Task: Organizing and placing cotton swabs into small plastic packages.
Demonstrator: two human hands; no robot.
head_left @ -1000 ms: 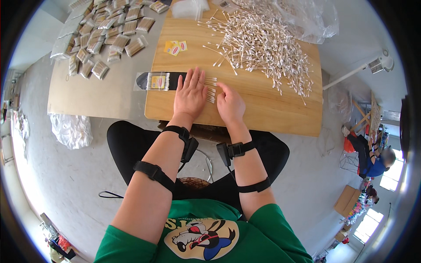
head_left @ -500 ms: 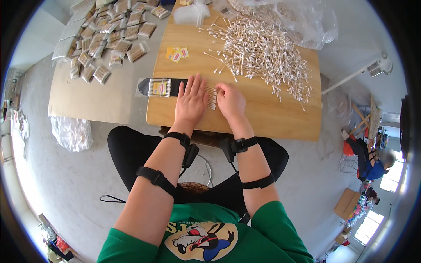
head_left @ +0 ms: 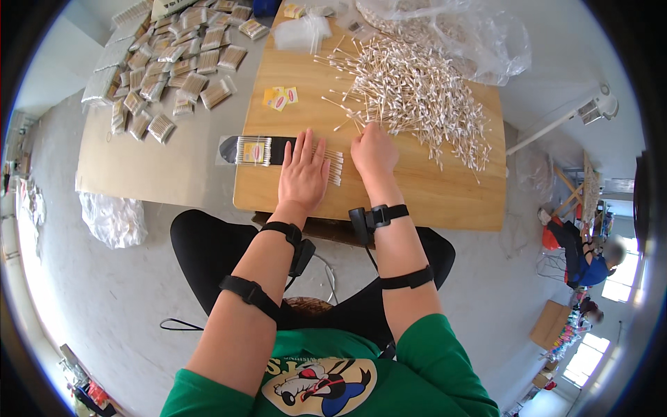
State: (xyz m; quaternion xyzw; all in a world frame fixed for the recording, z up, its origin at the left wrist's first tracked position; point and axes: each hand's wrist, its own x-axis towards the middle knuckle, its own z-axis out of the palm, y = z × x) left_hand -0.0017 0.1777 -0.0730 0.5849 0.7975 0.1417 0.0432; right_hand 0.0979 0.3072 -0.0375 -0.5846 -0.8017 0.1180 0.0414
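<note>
- Head view: the left hand (head_left: 303, 174) lies flat on the wooden board (head_left: 431, 198). Its fingers are spread wide and pressed down on a small row of cotton swabs (head_left: 332, 167). It grips nothing.
- The right hand (head_left: 374, 149) is just beside it, at the near edge of the big pile of swabs (head_left: 417, 94). Its fingers are curled down into the sticks. I cannot tell if they pinch any.
- I think the step in hand is making a neat row: one hand holds the row flat, the other reaches into the pile.
- The next move would need a soft pull, so only a few sticks come along and the row stays straight.
- The swabs in the row are thin pale sticks with white tips. They lie side by side, touching, and poke out from under the left fingers.
- A black strip (head_left: 264, 149) with a filled pack on it lies just left of the left hand, half off the board.
- Small yellow and red labels (head_left: 279, 97) lie further up the board.
- Many filled packs (head_left: 174, 76) lie spread on the brown sheet to the left, well apart from the hands.
</note>
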